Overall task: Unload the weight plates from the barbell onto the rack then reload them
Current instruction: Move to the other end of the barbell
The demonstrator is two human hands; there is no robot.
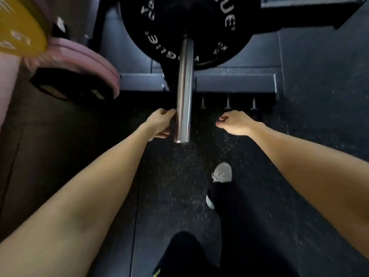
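My left hand (160, 124) cups the bare barbell sleeve (183, 90) near its end; my right hand (234, 121) hangs loose, holding nothing. One black plate (187, 27) remains loaded. Next, probably, I slide it off toward the blurred rack plates (79, 62).

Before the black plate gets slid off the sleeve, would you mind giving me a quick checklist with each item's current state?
1. Sleeve bare ahead of the black plate: ok.
2. Collar off: cannot tell; none visible.
3. Left hand at the sleeve end, not on the plate: not ok.
4. Right hand empty, open, off the plate: not ok.
5. Shoe lies below the sleeve end: not ok.
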